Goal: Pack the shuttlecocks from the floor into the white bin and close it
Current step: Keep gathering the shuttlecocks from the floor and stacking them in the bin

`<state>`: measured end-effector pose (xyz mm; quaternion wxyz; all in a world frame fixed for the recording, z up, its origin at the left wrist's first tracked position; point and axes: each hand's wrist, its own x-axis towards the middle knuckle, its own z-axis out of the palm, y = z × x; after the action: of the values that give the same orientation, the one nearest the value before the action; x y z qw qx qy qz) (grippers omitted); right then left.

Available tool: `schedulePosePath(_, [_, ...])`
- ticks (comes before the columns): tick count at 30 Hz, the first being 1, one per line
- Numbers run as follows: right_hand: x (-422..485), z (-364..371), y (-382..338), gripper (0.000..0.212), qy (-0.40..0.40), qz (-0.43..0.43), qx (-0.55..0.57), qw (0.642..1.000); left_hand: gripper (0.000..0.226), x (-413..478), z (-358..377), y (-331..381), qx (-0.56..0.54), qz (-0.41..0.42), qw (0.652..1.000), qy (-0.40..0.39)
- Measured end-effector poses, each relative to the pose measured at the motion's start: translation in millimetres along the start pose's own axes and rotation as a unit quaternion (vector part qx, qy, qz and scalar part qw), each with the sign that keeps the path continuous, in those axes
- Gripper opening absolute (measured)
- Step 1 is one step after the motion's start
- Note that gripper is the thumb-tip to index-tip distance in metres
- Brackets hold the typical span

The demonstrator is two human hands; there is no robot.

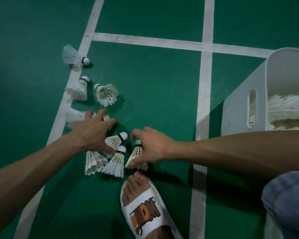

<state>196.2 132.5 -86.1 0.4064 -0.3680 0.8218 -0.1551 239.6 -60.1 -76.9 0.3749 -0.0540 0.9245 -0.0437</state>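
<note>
The green court floor (154, 83) fills the view, crossed by white lines (204, 83). One line runs under the left forearm and one lies between the right hand and the bin. Beyond both hands the floor stretches broad and green to a cross line.

The white bin (235, 114) stands to the right of the right hand, beyond its forearm, well apart from the loose cluster. Its top is open, one handle slot (252, 107) faces the hands, and white feathers (288, 107) are heaped inside.

The left hand (95, 131) is spread wide, palm down, over the cluster. The right hand (152, 147) curls round one shuttlecock (137, 152), thumb along the feather skirt and fingers arched over the cork.

A foot in one white slipper (145, 213) sits just on the near side of the right hand, toes near that skirt. A knee in blue cloth (286, 200) is at the lower right.

The shuttlecocks (106, 94) on the floor number about eight. Three lie beyond the left hand, at least one partly hidden under it, three between the hands, and the held one.
</note>
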Motion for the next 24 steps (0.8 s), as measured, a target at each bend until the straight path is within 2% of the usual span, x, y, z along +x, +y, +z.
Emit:
schedulePosePath(6, [-3,7,-1,0.058,-0.030,-0.011,0.037,0.999,0.077,4,8,11,-0.038,0.047,0.998,0.019])
schedulePosePath(10, [-4,1,2,0.052,-0.024,-0.009,0.054,0.998,0.069,7,17,13,-0.073,0.067,0.994,0.049])
schedulePosePath(14, [-3,-14,4,0.049,0.028,0.014,0.057,0.998,0.061,8,12,14,-0.121,0.061,0.990,0.043])
schedulePosePath(18, [-10,-50,9,0.047,0.088,0.018,0.043,0.995,0.035,10,-7,21,-0.187,0.070,0.975,0.101])
schedulePosePath(21, [-20,-74,17,0.046,0.125,0.029,0.031,0.991,0.037,12,-10,32,-0.153,0.088,0.980,0.094])
schedulePosePath(24, [-30,-82,28,0.045,0.124,0.051,0.024,0.991,0.060,14,-8,50,-0.188,0.067,0.974,0.103])
